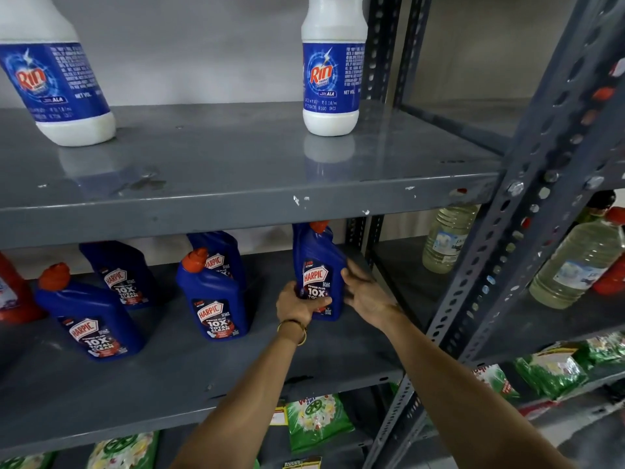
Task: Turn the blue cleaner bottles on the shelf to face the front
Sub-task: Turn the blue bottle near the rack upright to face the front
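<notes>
Several blue Harpic cleaner bottles with red caps stand on the grey middle shelf (189,374). The rightmost bottle (318,262) stands upright with its label toward me. My left hand (299,308) is wrapped around its lower left side. My right hand (363,289) is against its right side with fingers spread, only the fingertips touching. Further left stand a front bottle (213,299), one behind it (220,252), another at the back (118,272) and one near the front left (91,319), all showing labels.
Two white Rin bottles (333,72) stand on the upper shelf (236,184). A red bottle (12,292) is at the far left. A slotted steel upright (514,211) rises on the right, with pale liquid bottles (446,238) beyond. Green packets (314,421) lie below.
</notes>
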`<state>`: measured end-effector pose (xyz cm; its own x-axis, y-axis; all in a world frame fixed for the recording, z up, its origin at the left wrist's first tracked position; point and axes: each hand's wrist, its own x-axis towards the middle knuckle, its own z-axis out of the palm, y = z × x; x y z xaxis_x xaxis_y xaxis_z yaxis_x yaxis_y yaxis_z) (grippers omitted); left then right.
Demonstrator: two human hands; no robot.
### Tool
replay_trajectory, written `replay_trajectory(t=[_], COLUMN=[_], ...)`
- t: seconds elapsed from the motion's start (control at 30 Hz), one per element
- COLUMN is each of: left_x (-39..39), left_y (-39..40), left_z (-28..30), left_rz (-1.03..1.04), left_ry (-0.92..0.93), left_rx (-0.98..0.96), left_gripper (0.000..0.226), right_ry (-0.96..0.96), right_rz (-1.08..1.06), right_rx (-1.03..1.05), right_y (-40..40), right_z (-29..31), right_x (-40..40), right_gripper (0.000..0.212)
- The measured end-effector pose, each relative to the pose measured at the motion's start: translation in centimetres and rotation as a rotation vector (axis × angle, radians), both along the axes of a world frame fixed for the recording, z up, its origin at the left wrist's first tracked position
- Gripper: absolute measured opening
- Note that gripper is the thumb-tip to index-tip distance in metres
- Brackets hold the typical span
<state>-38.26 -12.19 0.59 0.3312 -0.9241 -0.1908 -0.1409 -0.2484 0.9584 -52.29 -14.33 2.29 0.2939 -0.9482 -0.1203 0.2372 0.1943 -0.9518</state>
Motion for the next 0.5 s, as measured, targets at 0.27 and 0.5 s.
replay_trajectory(t=[0.27, 0.5], left_x=[-0.1, -0.8], left_y=[0.0, 0.2], left_z=[-0.5, -0.8], left_rz=[-0.002, 0.038], left_ry=[-0.167, -0.250], left_rx=[0.001, 0.006], left_gripper=[0.060, 0.053], right_ry=[-0.079, -0.117], right_rz=[-0.029, -0.029], right_rx=[0.039, 0.029], right_y=[-0.8, -1.4], right_z=[-0.9, -2.1], right_x=[-0.2, -0.7], right_gripper=[0.043, 0.042])
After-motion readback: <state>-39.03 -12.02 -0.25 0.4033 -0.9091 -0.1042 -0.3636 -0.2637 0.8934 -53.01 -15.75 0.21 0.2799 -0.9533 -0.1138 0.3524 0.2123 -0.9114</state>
